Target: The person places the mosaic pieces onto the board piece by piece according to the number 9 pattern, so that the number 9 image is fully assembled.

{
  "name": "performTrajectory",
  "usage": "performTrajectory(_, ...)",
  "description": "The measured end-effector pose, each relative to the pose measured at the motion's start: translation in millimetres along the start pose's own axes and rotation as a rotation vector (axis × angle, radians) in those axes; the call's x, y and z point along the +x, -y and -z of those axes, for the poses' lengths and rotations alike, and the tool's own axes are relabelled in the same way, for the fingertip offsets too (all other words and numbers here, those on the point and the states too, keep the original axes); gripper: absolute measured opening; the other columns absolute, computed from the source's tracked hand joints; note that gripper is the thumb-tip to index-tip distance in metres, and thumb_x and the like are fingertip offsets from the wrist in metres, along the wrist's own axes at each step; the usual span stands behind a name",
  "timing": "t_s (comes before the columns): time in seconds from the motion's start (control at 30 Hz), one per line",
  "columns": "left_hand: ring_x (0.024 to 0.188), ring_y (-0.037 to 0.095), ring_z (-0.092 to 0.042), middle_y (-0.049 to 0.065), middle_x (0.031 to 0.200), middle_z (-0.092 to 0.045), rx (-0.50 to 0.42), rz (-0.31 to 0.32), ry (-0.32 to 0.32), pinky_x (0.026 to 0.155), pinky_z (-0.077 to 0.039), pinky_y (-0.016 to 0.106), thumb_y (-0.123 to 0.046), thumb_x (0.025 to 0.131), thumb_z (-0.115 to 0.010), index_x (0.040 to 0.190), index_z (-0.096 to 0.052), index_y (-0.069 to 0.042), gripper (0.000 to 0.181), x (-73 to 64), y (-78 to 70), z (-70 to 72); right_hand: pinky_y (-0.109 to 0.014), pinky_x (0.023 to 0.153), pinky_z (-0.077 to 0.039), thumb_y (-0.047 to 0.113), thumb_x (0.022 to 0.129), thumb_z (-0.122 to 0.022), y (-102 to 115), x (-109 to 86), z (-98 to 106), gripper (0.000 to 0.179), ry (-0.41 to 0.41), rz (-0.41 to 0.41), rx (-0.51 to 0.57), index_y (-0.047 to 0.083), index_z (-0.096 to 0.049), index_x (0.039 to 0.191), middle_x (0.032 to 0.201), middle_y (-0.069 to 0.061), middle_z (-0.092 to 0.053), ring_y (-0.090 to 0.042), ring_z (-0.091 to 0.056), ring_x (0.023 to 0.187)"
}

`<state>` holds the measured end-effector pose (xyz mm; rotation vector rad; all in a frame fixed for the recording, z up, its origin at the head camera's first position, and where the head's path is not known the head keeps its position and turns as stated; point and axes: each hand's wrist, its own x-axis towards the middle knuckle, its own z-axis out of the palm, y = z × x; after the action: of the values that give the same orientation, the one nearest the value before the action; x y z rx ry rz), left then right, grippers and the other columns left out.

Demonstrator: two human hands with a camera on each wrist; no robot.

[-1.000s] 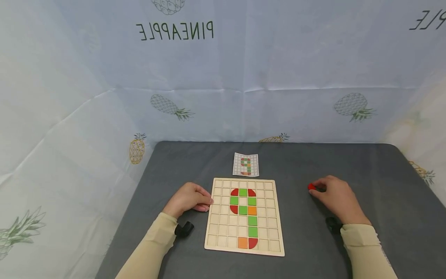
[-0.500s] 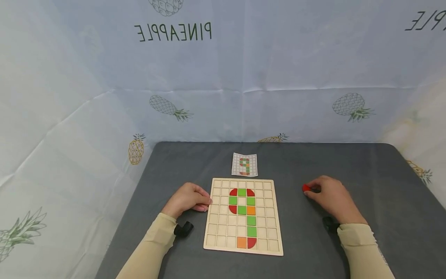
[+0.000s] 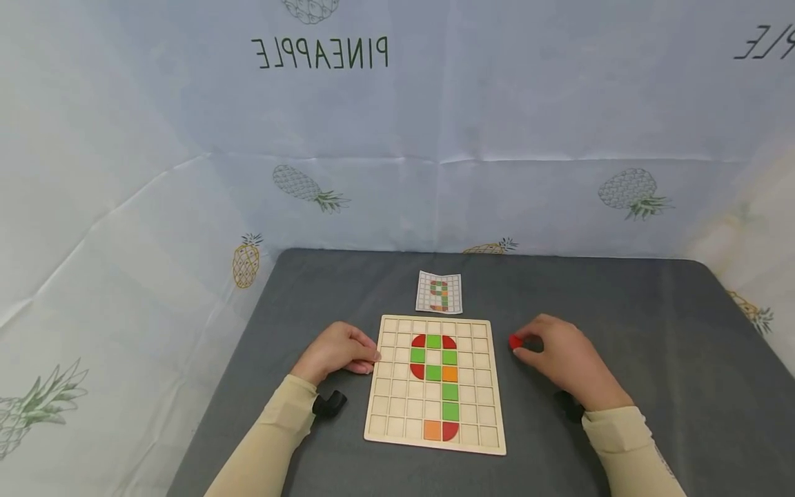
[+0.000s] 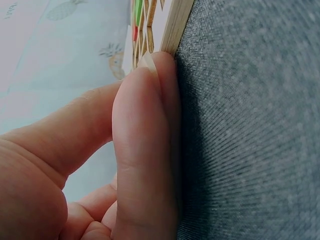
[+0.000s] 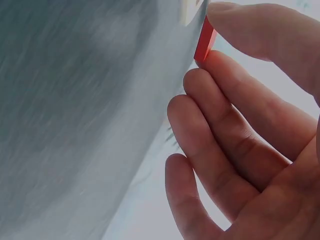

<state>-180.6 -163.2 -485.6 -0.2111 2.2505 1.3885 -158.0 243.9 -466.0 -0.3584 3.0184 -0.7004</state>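
A square wooden grid board (image 3: 397, 407) lies on the table, with red, green and orange tiles in its cells forming a 9-like figure. At its left edge, my left hand (image 3: 338, 352) grips the rim between thumb and fingers; in the left wrist view the thumb (image 4: 142, 115) touches the board's corner edge (image 4: 177, 25). Just right of the board, my right hand (image 3: 565, 355) pinches a red tile (image 3: 515, 342) off the board. The right wrist view has that tile (image 5: 204, 42) edge-on between thumb and index finger, the other fingers loosely bent.
Behind the board lies a small paper card (image 3: 422, 297) printed with a similar coloured grid figure. The dark grey table (image 3: 621, 290) ends at a pale pineapple-print cloth (image 3: 528, 117) at the back and sides. A black strap-like device (image 3: 330, 404) sits on the left wrist.
My right hand has moved left with the red tile, from well right of the board to close beside it. The left hand has stayed at the board's left edge.
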Motion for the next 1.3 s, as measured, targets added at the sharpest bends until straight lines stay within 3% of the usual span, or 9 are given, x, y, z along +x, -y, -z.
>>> performTrajectory(0.47,0.066,0.011,-0.076,0.011,0.086,-0.081,-0.027,-0.025,0.032,0.067,-0.068,0.030,-0.012,0.087,-0.090,0.098,-0.079,-0.001,0.019,3.1,-4.0,-3.8,-0.033,0.074,-0.059,0.017,0.084,-0.093,64.4,-13.3,-20.2,0.021,0.021,0.178,-0.074,0.016,-0.085,0.103,0.098,0.005,-0.072,-0.013,-0.066,0.087)
performTrajectory(0.77,0.065,0.011,-0.075,0.011,0.085,-0.080,-0.024,-0.005,0.024,0.066,-0.067,0.029,-0.012,0.088,-0.090,0.097,-0.079,-0.002,0.018,2.8,-0.5,-1.7,-0.034,0.081,-0.059,0.020,0.083,-0.093,100.9,-20.4,-41.6,0.014,-0.008,0.360,-0.070,0.021,-0.085,0.094,0.090,0.011,-0.071,-0.006,-0.066,0.085)
performTrajectory(1.1,0.065,0.011,-0.076,0.010,0.086,-0.081,-0.033,-0.010,0.016,0.066,-0.068,0.029,-0.011,0.089,-0.089,0.097,-0.079,-0.002,0.015,1.7,0.0,3.4,-0.034,0.083,-0.059,0.027,0.084,-0.093,129.3,-26.4,-56.0,0.013,0.032,0.440,-0.077,0.022,-0.084,0.093,0.090,0.012,-0.069,-0.005,-0.063,0.083)
performTrajectory(1.3,0.065,0.010,-0.076,0.010,0.086,-0.081,-0.038,-0.012,0.014,0.066,-0.067,0.028,-0.011,0.090,-0.088,0.096,-0.079,-0.002,0.014,0.9,0.5,5.1,-0.030,0.078,-0.057,0.023,0.086,-0.091,138.7,-31.8,-63.8,0.009,0.054,0.512,-0.043,0.022,-0.084,0.092,0.088,0.013,-0.069,-0.002,-0.061,0.081)
